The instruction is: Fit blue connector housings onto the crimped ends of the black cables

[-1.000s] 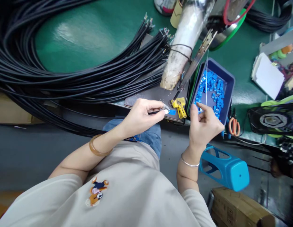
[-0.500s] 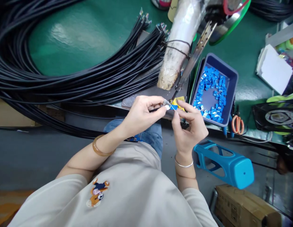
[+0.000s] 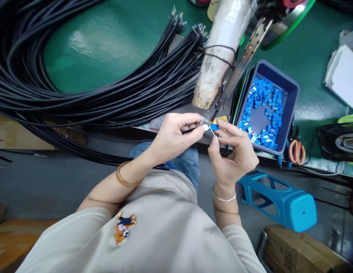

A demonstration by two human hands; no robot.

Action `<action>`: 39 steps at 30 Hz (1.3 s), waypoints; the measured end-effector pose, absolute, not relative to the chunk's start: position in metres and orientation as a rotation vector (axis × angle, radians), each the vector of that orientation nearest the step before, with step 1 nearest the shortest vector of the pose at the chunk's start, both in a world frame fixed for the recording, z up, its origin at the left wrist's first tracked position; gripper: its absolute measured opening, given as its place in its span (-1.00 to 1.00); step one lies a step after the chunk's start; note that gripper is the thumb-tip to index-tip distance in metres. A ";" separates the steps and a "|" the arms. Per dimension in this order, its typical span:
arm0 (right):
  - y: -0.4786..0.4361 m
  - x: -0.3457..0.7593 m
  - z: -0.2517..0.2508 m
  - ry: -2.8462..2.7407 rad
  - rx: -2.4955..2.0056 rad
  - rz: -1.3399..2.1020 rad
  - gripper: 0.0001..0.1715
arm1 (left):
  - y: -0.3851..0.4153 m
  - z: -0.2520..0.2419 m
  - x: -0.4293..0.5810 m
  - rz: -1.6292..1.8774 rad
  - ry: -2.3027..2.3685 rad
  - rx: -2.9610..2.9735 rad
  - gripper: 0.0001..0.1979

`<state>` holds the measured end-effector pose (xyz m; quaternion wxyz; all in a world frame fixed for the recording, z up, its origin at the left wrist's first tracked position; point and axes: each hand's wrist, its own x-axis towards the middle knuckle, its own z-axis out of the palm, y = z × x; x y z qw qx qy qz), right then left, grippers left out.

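Observation:
My left hand pinches a black cable close to its end, its fingertips wrapped in something whitish. Just beyond those fingertips sits a small blue connector, lying at the cable's end. My right hand is closed, thumb against fingers, on a thin pale wire that runs up to the connector. Its upper fingers reach beside the connector's right end. The dark tip of a soldering iron points down at the spot where wire and connector meet. Whether the tip touches them is too small to tell.
A wrapped white tube hangs over the work. Bundled black cables cover the bench's left. On the right stand a grey bin of blue connectors, orange-handled scissors and, lower, a blue plastic stool. A yellow piece lies behind my fingers.
The whole view has shifted, so bench and hands appear slightly farther right. Both hands keep their grip, and the pale wire now stands more steeply against the connector.

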<state>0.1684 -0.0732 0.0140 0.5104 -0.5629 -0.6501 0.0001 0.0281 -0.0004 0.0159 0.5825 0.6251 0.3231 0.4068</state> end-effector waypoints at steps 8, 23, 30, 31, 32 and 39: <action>-0.077 0.170 0.009 -1.595 -1.361 0.011 -0.83 | 0.001 0.012 0.025 0.836 0.753 1.412 -0.78; -0.074 0.172 0.017 -1.666 -1.433 0.011 -0.88 | 0.005 0.016 0.025 0.804 0.763 1.357 -0.83; -0.075 0.171 0.025 -1.683 -1.408 0.020 -0.79 | 0.007 0.021 0.025 0.776 0.751 1.312 -0.82; -0.076 0.172 0.025 -1.696 -1.413 0.014 -0.79 | 0.008 0.020 0.025 0.758 0.749 1.306 -0.82; -0.076 0.172 0.025 -1.708 -1.420 0.006 -0.79 | 0.008 0.020 0.024 0.741 0.747 1.302 -0.82; -0.079 0.172 0.020 -1.755 -1.452 -0.074 -0.81 | 0.005 0.016 0.021 0.715 0.749 1.346 -0.81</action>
